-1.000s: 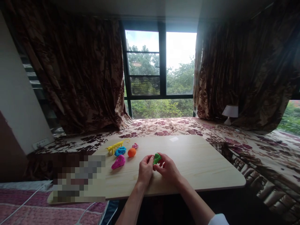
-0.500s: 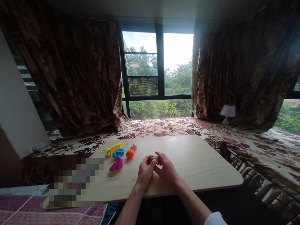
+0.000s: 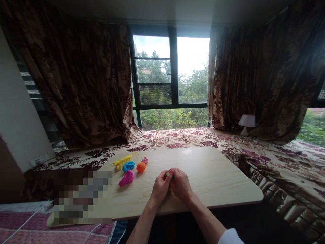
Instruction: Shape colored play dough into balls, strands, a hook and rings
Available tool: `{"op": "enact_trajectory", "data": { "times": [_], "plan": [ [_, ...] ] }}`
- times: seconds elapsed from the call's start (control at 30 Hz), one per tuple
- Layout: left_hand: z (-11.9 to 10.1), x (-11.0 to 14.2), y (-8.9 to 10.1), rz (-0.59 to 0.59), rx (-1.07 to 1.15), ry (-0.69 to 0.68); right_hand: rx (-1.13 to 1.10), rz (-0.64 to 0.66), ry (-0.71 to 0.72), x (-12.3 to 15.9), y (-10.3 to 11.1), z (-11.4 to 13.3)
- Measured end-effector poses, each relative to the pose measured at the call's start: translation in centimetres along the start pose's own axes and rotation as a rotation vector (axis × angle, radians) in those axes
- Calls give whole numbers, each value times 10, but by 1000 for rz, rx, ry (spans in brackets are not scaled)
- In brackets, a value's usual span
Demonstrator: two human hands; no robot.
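Note:
Close together above the near part of the table, my left hand and my right hand are both closed around a small piece of green modelling clay. Only slivers of the green show between the fingers; its shape is hidden. To the left of my hands lie an orange ball, a magenta lump of clay and a blue lump. Behind these are a yellow long-tailed animal figure and a small pink knobbly piece.
A pixelated patch covers the table's left end. A whitish patch lies near the far edge. Beyond the table runs a flower-patterned window seat with a small white lamp at the right.
The right-hand fingers, raised and spread before, have folded down against my left hand. Less of the green clay shows now. The pieces on the table have stayed put.

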State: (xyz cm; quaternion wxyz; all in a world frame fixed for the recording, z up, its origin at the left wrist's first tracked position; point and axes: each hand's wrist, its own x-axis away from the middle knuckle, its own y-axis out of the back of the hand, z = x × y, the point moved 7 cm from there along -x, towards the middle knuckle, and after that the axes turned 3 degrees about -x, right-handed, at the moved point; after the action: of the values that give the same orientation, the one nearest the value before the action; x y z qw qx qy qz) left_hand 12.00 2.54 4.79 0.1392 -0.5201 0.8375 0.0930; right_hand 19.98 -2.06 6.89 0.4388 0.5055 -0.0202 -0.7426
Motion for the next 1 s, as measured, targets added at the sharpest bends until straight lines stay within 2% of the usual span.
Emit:
{"op": "enact_trajectory", "data": {
  "times": [0.2, 0.37, 0.53, 0.63, 0.77, 0.9, 1.0],
  "plan": [
    [6, -1, 11, -73, 37, 15, -135, -8, 51, 1, 2, 7],
    [9, -1, 20, -125, 69, -15, -68, 48, 100, 1, 0, 14],
    [19, -1, 26, -205, 203, 65, -31, 79, 135, 0, 1, 23],
    [17, 0, 22, -164, 201, 97, -16, 75, 130, 0, 5, 23],
    [5, 1, 9, -55, 43, 47, -15, 27, 71, 1, 11, 9],
    [5, 2, 6, -53, -97, 54, -2, -58, -44, 1, 13, -10],
    [10, 1, 8, -76, -30, 62, -31, -89, -71, 0, 12, -12]
  ]
}}
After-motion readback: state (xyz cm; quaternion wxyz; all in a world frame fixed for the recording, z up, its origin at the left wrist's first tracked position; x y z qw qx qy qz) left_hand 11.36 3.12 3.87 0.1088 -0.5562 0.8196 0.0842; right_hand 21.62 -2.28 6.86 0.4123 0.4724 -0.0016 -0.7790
